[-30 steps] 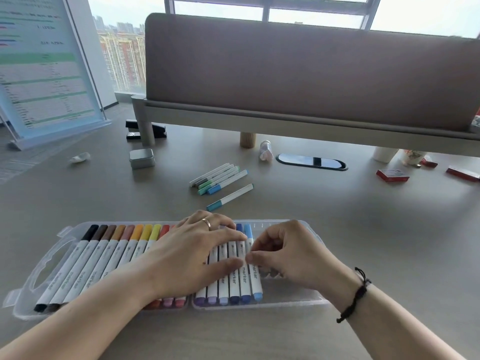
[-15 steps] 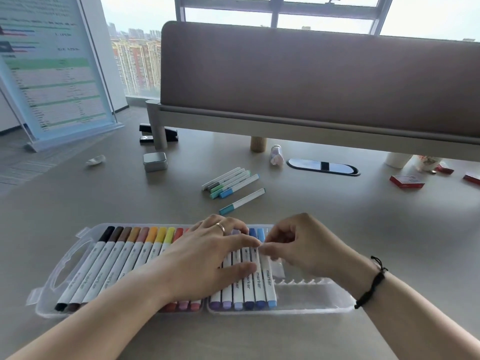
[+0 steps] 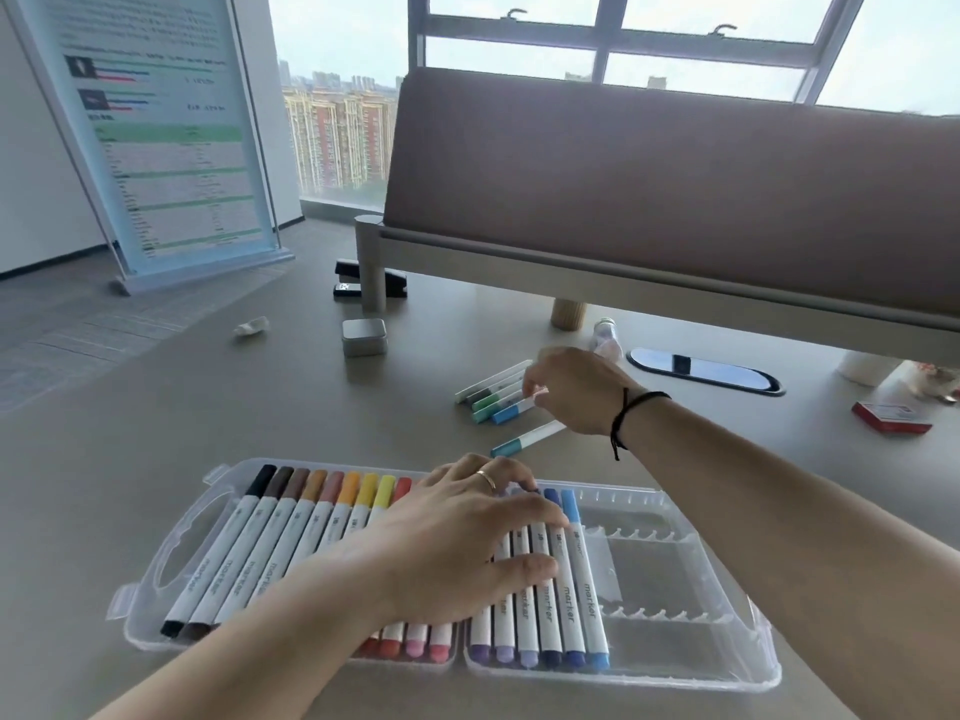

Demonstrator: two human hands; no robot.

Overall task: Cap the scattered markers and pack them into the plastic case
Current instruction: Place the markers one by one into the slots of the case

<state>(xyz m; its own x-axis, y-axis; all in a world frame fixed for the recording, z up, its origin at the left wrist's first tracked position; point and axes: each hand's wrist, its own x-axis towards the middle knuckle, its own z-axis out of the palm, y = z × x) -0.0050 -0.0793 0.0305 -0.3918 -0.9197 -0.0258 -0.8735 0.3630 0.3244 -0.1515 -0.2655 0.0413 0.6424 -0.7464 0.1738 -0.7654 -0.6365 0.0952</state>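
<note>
Plastic case [image 3: 691,662] lies open and flat on the near part of the desk [image 3: 156,449], handle end to the left. Packed markers [image 3: 291,532] fill the left compartment in a row, caps far: black, browns, orange, yellows, red; pink ends show at the near edge. Right compartment holds purple-to-blue markers along its left side only; the light blue marker [image 3: 587,579] is the rightmost of them, and the slots to its right are bare.

Left hand [image 3: 457,537] rests flat across the packed row at the seam between compartments, fingers extended and spread, thumb lying over the white barrels. It presses, grips nothing. Ring on one finger.

Right hand [image 3: 576,392] is farther out, over the loose markers [image 3: 493,397], a small group lying side by side with grey, green and blue caps. Fingers are curled toward the group; the fingertips are blurred, so I cannot tell whether they hold one. Black cord at the wrist.

A single teal-capped marker [image 3: 524,440] lies apart, just near of the group, between it and the case.

Farther left: small metal tin [image 3: 364,336], black stapler [image 3: 347,278], crumpled scrap [image 3: 253,325]. Far right: red box [image 3: 891,417].
</note>
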